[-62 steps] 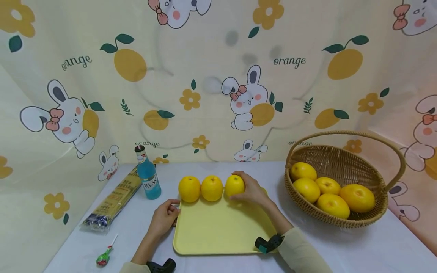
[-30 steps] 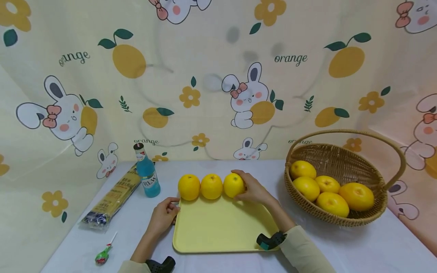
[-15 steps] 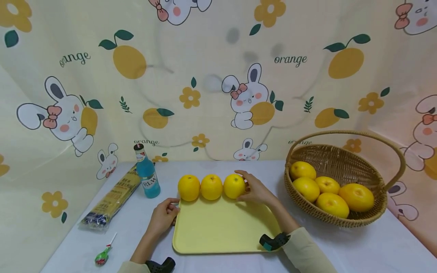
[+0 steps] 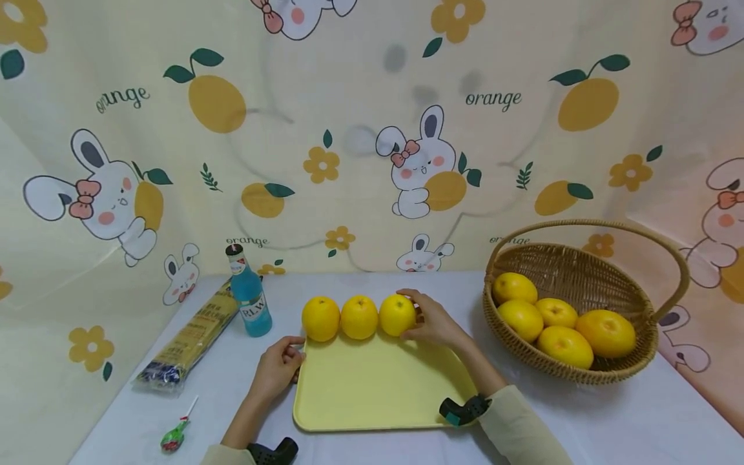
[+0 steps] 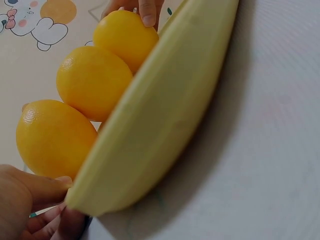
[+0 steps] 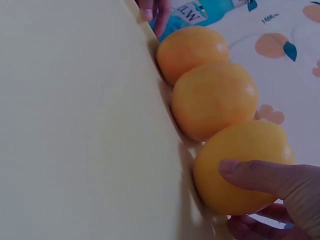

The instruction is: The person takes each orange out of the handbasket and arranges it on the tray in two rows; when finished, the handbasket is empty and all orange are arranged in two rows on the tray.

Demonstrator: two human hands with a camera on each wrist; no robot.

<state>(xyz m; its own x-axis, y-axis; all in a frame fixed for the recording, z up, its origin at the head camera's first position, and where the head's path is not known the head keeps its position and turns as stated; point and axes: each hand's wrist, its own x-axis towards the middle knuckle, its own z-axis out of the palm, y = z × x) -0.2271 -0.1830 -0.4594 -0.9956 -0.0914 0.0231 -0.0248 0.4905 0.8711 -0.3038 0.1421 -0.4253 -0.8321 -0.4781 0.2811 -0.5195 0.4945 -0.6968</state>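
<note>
Three oranges stand in a row along the far edge of a yellow tray [image 4: 383, 387]: a left orange [image 4: 321, 318], a middle orange [image 4: 359, 317] and a right orange [image 4: 397, 315]. My right hand [image 4: 433, 321] holds the right orange from its right side; in the right wrist view the thumb lies across this orange [image 6: 245, 145] and the fingers curl below. At the tray's far left corner, my left hand [image 4: 277, 367] pinches the rim. The left wrist view shows that thumb [image 5: 50, 190] on the rim and the other fingers underneath, partly hidden.
A wicker basket [image 4: 572, 271] with several oranges stands on the right. On the left are a blue bottle [image 4: 251, 297], a long yellow packet [image 4: 188, 336] and a lollipop [image 4: 173, 438]. A printed curtain [image 4: 349, 84] hangs behind the white table [image 4: 587, 420].
My right hand has moved the right orange slightly left, narrowing its gap to the middle orange. The left hand stays at the tray's corner. The head view has shifted a little.
</note>
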